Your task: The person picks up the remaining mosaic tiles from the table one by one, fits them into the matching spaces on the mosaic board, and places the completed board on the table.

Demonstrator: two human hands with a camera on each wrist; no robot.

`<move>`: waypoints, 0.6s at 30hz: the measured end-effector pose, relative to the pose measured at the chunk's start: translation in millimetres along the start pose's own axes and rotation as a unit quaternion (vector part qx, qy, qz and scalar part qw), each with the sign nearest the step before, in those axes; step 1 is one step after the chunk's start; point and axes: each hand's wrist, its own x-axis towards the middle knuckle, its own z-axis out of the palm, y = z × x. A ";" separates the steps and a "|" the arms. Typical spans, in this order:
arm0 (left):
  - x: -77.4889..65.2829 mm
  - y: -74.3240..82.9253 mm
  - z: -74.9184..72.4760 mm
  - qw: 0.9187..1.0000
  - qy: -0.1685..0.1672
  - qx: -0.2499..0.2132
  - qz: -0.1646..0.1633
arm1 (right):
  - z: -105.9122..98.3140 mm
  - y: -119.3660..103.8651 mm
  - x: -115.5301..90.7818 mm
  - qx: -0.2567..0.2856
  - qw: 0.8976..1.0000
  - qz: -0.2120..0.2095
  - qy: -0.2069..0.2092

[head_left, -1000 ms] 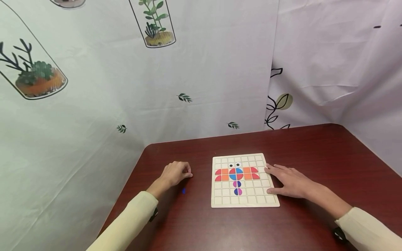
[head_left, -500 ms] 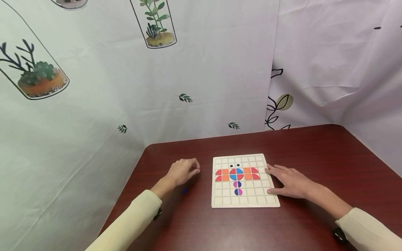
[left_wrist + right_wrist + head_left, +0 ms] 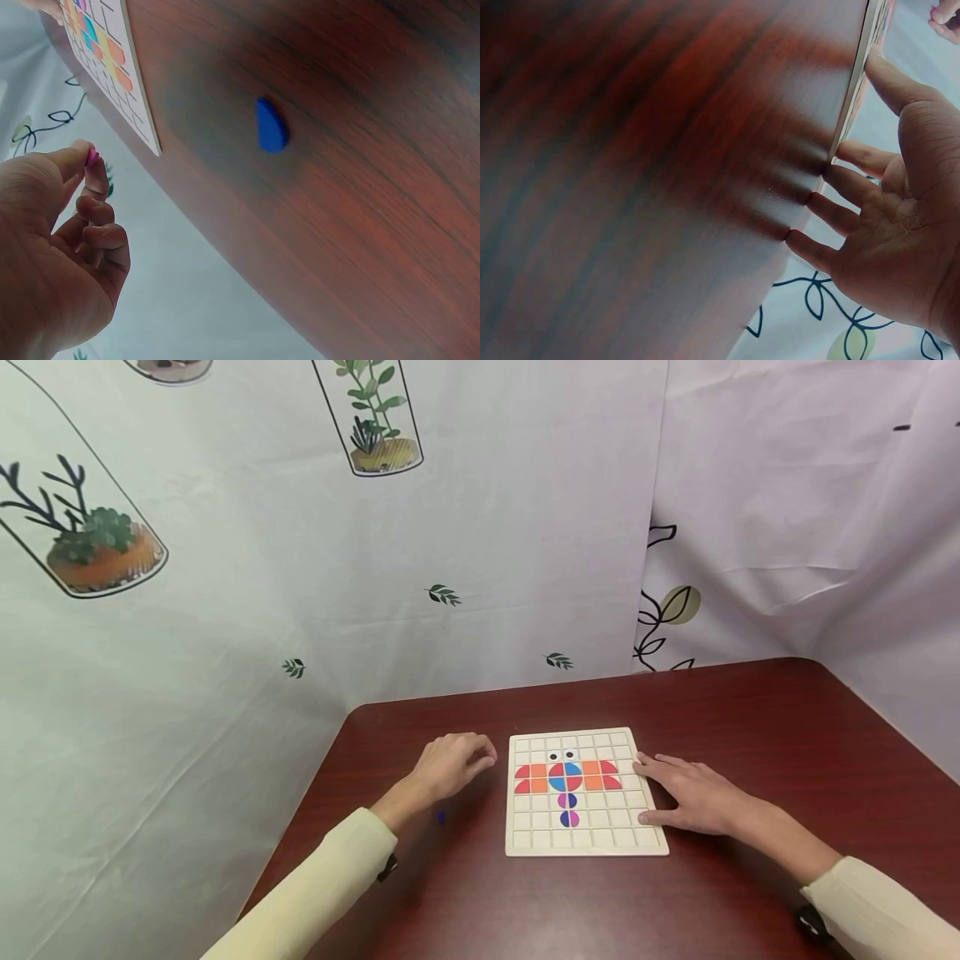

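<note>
A pale wooden grid board (image 3: 536, 841) lies flat on the table, bearing a figure of red, orange, blue and purple flat pieces with two eye pieces (image 3: 569, 755). Just left of the board, my left hand (image 3: 450, 766) pinches a small magenta piece (image 3: 91, 157) between thumb and index finger; most of it is hidden by the fingertips. My right hand (image 3: 693, 793) rests at the board's right edge, fingers spread, with thumb and index fingertip on its border. A blue half-round piece (image 3: 271, 126) lies on the table, below the left wrist in the head view.
The dark red wooden table (image 3: 585, 910) has a rounded far edge. Behind it hangs a white cloth (image 3: 510, 527) printed with plants. Pale sleeves (image 3: 307, 881) cover both forearms.
My left hand has moved right and slightly away from me, toward the board's left edge. The right hand and the board have stayed in place.
</note>
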 end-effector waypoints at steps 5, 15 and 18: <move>3.0 10.0 2.2 1.000 -0.004 -0.013 0.008 | 0.0 0.1 0.2 -0.001 1.000 -0.001 -0.001; 8.1 34.1 10.0 0.998 -0.041 -0.035 0.026 | 0.9 1.8 0.3 -0.002 1.000 -0.001 -0.001; 9.4 41.6 12.1 0.997 -0.046 -0.044 0.034 | 1.2 1.6 0.5 -0.001 1.000 -0.002 0.000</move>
